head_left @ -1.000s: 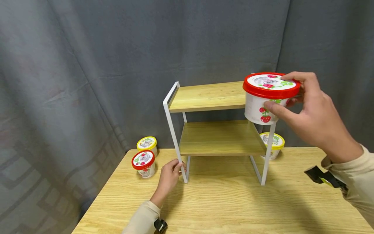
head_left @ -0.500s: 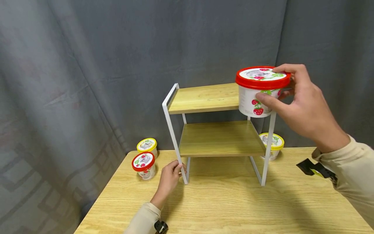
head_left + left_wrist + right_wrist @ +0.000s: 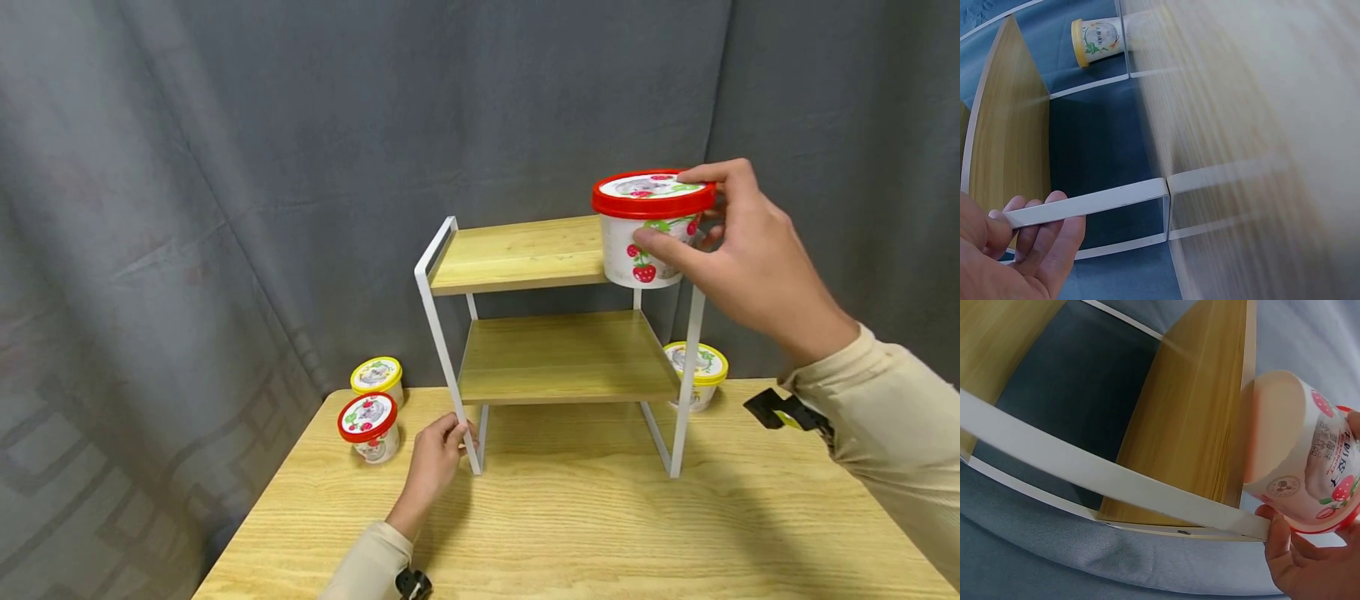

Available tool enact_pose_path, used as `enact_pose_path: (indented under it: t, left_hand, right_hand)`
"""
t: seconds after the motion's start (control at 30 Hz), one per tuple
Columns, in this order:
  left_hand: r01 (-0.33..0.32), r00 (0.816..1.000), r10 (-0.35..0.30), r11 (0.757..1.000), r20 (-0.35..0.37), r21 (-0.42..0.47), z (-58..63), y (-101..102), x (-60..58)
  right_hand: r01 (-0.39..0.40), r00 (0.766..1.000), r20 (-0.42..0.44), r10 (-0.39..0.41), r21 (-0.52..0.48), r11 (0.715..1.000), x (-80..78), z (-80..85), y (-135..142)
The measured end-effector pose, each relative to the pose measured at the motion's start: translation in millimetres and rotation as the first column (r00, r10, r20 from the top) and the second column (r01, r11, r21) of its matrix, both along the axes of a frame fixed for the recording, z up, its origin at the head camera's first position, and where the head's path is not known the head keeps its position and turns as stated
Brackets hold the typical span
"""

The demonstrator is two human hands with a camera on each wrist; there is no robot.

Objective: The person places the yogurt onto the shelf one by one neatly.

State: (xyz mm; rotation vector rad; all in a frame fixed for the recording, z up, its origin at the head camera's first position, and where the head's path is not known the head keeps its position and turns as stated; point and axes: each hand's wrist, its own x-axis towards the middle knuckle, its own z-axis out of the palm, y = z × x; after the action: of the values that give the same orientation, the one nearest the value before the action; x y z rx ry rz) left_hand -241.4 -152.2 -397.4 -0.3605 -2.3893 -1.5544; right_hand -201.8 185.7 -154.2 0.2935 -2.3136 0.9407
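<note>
You're holding a red tub (image 3: 628, 229) about upright in your right hand (image 3: 757, 258), up off the table (image 3: 570, 525), at 1 o'clock from the middle of the rack (image 3: 566, 358). Right fingers are pinching the tub: thumb pressing on the near wall, index bending over onto the lid (image 3: 641, 187), the others reaching round the far side, partly hidden. From the head view, the tub is covering the right end of the top shelf (image 3: 525, 254); can't tell if its base is touching the board. In the right wrist view, the base is facing that shelf and a fingertip is sitting right at the frame corner, contact unclear.

Your left hand (image 3: 433, 454) is gripping the left front leg (image 3: 446, 358), low down, at 8 o'clock from the rack's middle. Left wrist view is showing the leg pinched between thumb and fingers, the fingers lying side by side.

At 10 o'clock from your left hand, a second red tub (image 3: 367, 425) is standing on the table, apart from the hand; a yellow tub (image 3: 377, 375) is standing at its 12 o'clock, partly hidden by it. Another yellow tub (image 3: 701, 375) is standing at 3 o'clock from the rack's middle, partly behind the right leg (image 3: 684, 400). A grey curtain (image 3: 525, 108) is hanging behind everything
</note>
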Motion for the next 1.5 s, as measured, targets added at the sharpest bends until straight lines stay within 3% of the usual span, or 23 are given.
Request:
enact_pose_path:
  t: [0.33, 0.9, 1.1, 1.33, 1.5]
  left_hand:
    - [-0.009, 1.0, 0.009, 1.0, 0.008, -0.011, -1.4, -1.8, -2.2]
    - [-0.019, 1.0, 0.018, 0.999, -0.025, -0.047, -1.8, -2.3, -5.4]
    - [-0.017, 1.0, 0.016, 0.998, -0.027, -0.053, -2.2, -2.8, -5.4]
    - [-0.004, 1.0, 0.004, 0.999, -0.003, -0.043, 2.9, -0.5, -2.5]
    - [0.002, 1.0, -0.001, 1.0, 0.013, -0.031, 5.2, -1.0, -2.7]
  right_hand:
    - [0.017, 0.998, 0.064, -0.021, 0.054, 0.998, -20.9, 8.9, -5.4]
    - [0.037, 0.999, 0.026, -0.039, 0.045, 0.998, -42.3, 7.7, -8.9]
    - [0.086, 0.996, -0.003, -0.086, 0.094, 0.992, -40.0, 4.5, -10.1]
    - [0.106, 0.994, -0.019, -0.105, 0.065, 0.992, -25.6, 3.3, -2.8]
    - [0.133, 0.991, -0.039, -0.131, 0.051, 0.99, -13.1, -16.0, 12.0]
